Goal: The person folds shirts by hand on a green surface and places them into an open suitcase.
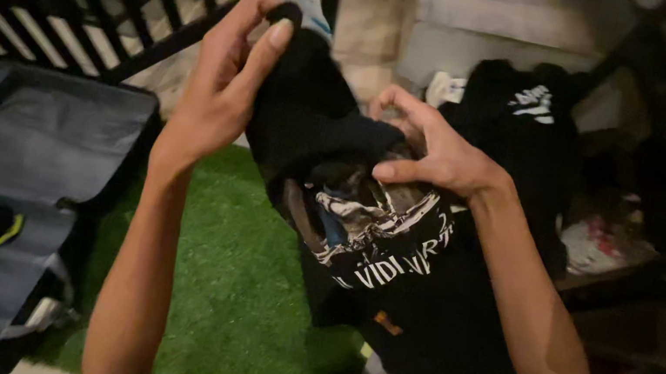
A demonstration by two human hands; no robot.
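Your bare left hand [225, 83] and bare right hand [435, 150] carry no gloves, rings or watch that show. Your two forearms run bare from wrist to the bottom edge of the frame, with no sleeve or cuff in sight; any sleeve you wear probably ends above the elbow, out of view. Your fingernails are short and plain, though the dim, warm light blurs finer detail.

The shirt [394, 249] is black with a white print, the grass mat [239, 287] green, the suitcase [33, 133] dark blue-grey.
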